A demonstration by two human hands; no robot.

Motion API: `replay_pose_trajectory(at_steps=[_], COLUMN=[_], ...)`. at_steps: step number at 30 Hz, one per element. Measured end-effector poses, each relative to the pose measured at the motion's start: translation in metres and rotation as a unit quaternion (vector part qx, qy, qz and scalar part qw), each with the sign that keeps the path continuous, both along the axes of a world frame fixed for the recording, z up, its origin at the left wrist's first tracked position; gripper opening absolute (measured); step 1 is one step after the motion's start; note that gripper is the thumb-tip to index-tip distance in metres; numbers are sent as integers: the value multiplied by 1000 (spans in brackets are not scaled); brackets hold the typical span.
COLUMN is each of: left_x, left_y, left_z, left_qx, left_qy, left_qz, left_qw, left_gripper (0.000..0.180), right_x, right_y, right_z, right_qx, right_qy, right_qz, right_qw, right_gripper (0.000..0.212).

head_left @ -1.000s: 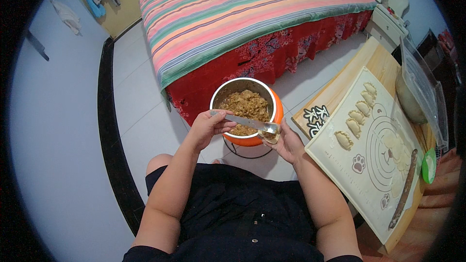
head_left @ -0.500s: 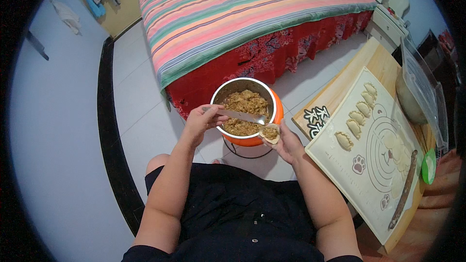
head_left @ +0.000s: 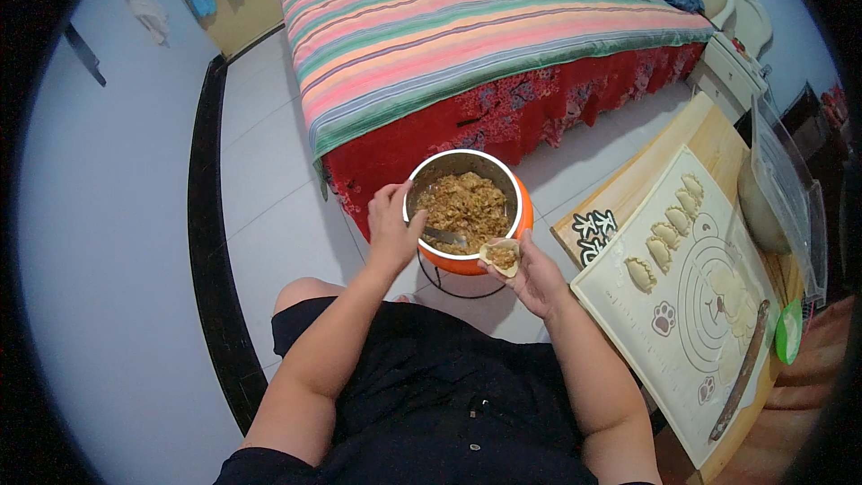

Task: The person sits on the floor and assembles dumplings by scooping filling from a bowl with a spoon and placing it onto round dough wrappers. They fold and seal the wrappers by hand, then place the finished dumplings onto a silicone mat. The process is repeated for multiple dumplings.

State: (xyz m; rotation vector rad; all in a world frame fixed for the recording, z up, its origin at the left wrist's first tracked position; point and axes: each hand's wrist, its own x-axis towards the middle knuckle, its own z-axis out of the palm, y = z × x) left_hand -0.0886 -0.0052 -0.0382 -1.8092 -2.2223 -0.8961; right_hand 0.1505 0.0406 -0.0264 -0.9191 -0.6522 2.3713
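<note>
A pot [head_left: 460, 154] with a white rim and orange outside stands in front of me, holding brown minced filling [head_left: 464, 201]. Inside it, low against the near left wall, rests a metal spoon [head_left: 445, 236]. My left hand [head_left: 392, 226] is at the pot's left rim by the spoon's handle end, thumb and fingers apart, seemingly off the handle. Just right of the pot, my right hand [head_left: 536, 278] cups a round dumpling wrapper [head_left: 486, 261] with a lump of filling in its middle.
On the right, a wooden table [head_left: 696, 130] carries a pale mat [head_left: 620, 305] with several folded dumplings [head_left: 665, 234], flattened wrappers [head_left: 738, 298] and a rolling pin [head_left: 742, 368]. A green bowl [head_left: 789, 332] sits at its edge. Beyond the pot, a person lies on a striped bed [head_left: 431, 27].
My left hand has lowered the spoon into the pot and its fingers have come apart at the rim. My right hand still holds the filled wrapper. The whole view has shifted slightly.
</note>
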Motion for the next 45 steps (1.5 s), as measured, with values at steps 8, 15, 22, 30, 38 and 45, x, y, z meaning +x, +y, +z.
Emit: replay_pose_trajectory(at_steps=[8,15,22,30,38,45], left_x=[75,70,55,55,60,69], left_y=[-15,-10,-3,-6,-10,-14], left_z=[33,36,42,39,44,51], left_qx=[-280,-261,-222,-205,-232,-263], left_qy=[-807,-816,-865,-890,-881,-798], left_qz=[-129,-180,-155,-203,-185,-211], left_qw=[504,484,423,354,368,499], left_gripper=[40,38,47,43,43,43], right_x=[-20,-23,-7,-13,-8,-4], right_y=[-24,-22,-21,-33,-29,-33], right_z=[18,34,28,47,46,48], right_qx=[82,151,356,795,845,793], right_qy=[-8,-68,-202,-334,-336,-336], right_qz=[53,53,23,-65,-80,-116], right_qw=[995,985,912,502,409,495], right_gripper=[48,52,54,34,28,22])
